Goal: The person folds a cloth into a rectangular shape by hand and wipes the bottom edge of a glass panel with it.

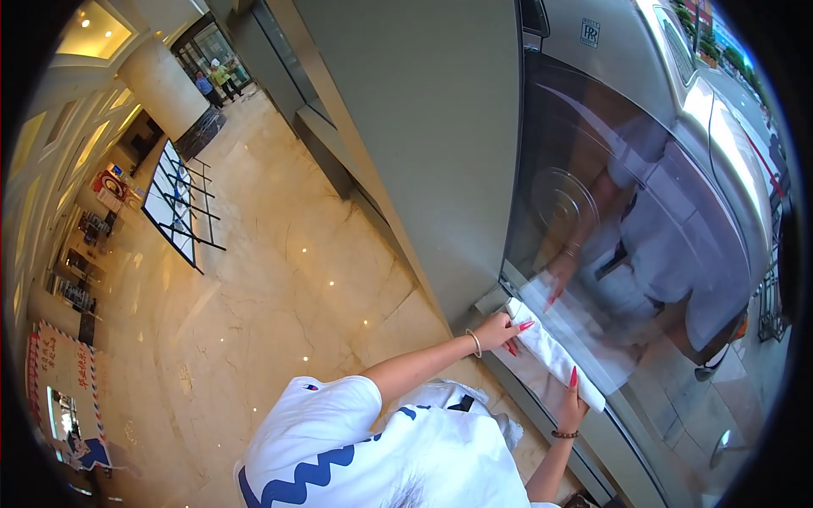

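A white folded cloth lies along the ledge at the foot of a large glass pane. At the cloth's upper left end, my left hand grips it, with red nails on top. My right hand holds the lower right end, its thumb pointing up along the cloth. Some fingers of both hands are hidden beneath or behind it. The glass shows a reflection of a body and an arm.
A wide grey pillar stands left of the glass. Across the marble floor is a display board on black legs. Two people stand by a far doorway. Behind the glass is a silver car.
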`<state>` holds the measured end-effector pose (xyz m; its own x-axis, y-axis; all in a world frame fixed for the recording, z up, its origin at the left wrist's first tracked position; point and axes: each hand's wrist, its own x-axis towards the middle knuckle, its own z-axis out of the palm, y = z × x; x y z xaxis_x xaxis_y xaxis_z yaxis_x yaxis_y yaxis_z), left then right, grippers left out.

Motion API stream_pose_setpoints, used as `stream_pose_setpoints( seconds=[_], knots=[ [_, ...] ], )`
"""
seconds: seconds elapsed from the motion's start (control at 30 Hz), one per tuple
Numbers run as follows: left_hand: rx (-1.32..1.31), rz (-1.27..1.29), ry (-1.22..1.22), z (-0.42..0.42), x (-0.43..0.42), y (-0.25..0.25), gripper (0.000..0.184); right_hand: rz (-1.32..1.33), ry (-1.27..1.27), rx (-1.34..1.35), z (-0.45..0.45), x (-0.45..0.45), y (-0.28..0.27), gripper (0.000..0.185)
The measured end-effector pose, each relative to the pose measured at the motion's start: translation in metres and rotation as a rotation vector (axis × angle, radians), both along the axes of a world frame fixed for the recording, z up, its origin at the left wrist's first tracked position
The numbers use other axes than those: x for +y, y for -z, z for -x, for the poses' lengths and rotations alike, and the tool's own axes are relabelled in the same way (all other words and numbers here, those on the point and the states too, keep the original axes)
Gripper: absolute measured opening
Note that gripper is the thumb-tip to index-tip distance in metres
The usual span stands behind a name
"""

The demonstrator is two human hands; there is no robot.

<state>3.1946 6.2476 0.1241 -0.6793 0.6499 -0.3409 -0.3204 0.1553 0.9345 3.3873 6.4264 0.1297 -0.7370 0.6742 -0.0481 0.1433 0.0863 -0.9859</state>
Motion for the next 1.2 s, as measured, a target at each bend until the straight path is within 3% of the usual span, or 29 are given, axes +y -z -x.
stream_pose_setpoints(
  seconds=[0.1,0.13,0.17,0.2,0.23,0.27,0.33,0.4,0.47,0.53,0.57,0.63,0.73,0.93,1.1,1.2],
  knots=[
    [0.027,0.063,-0.039,0.013,0.021,0.022,0.043,0.015,-0.124,-0.098,0.03,0.041,0.016,0.034],
    [-0.027,0.02,-0.149,0.016,0.012,0.003,0.046,-0.579,-0.311,-0.105,0.049,0.048,0.048,0.033],
    [0.044,0.218,-0.175,0.028,-0.011,0.018,0.047,-1.176,-0.489,-0.103,0.067,0.054,0.076,0.034],
    [-0.015,0.196,-0.346,0.026,-0.029,-0.002,0.044,-0.608,-0.594,0.032,0.096,0.035,0.069,0.034],
    [0.126,0.343,-0.3,0.038,-0.027,0.047,0.043,-0.49,-0.611,-0.001,0.099,0.048,0.091,0.039],
    [0.048,0.194,-0.365,0.038,-0.006,0.044,0.04,-0.871,-0.575,0.043,0.101,0.062,0.109,0.037],
    [0.059,0.23,-0.41,0.034,0.04,0.029,0.034,-0.913,-0.493,0.107,0.106,0.09,0.105,0.032],
    [0.066,0.224,-0.451,0.031,0.065,0.072,0.033,-0.602,-0.553,0.047,0.099,0.12,0.125,0.028],
    [0.068,0.236,-0.515,0.015,0.099,0.072,0.025,-0.818,-0.5,0.164,0.093,0.141,0.138,0.026],
    [0.101,0.19,-0.562,0.009,0.114,0.097,0.026,-0.418,-0.508,0.134,0.086,0.157,0.145,0.028],
    [0.093,0.186,-0.543,0.005,0.121,0.104,0.027,-0.422,-0.468,0.113,0.08,0.166,0.138,0.028],
    [0.095,0.186,-0.525,0.0,0.127,0.111,0.028,-0.107,-0.449,0.194,0.073,0.176,0.118,0.03],
    [0.116,0.177,-0.489,-0.001,0.129,0.113,0.029,-0.126,-0.384,0.223,0.07,0.174,0.134,0.028],
    [0.056,0.148,-0.373,-0.028,0.133,0.1,0.031,-0.079,-0.447,0.102,0.046,0.192,0.111,0.029],
    [-0.049,0.123,-0.235,-0.045,0.154,0.078,0.034,0.405,-0.363,0.113,0.022,0.204,0.114,0.033],
    [-0.075,0.078,-0.227,-0.048,0.148,0.066,0.035,0.403,-0.347,0.032,0.018,0.195,0.106,0.035]
  ],
)
